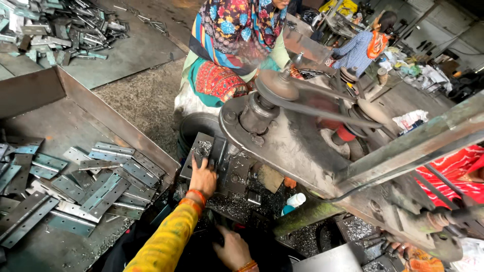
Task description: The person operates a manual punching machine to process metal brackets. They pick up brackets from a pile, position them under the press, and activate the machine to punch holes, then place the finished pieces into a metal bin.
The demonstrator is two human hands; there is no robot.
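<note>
Left hand (203,177), yellow sleeve, orange bangles: fingers curled down onto a dark metal plate (204,151) on the bed of a drilling machine (282,126), pressing it flat under the spindle. Right hand (233,250): low at the frame's bottom edge, fingers bent against dark cloth; whether it holds anything cannot be told. Metal shavings (237,204) litter the bed. Steel tray (65,131) at left: loose pile of grey hinges (101,186). Opposite: a seated person (227,45) in patterned cloth.
</note>
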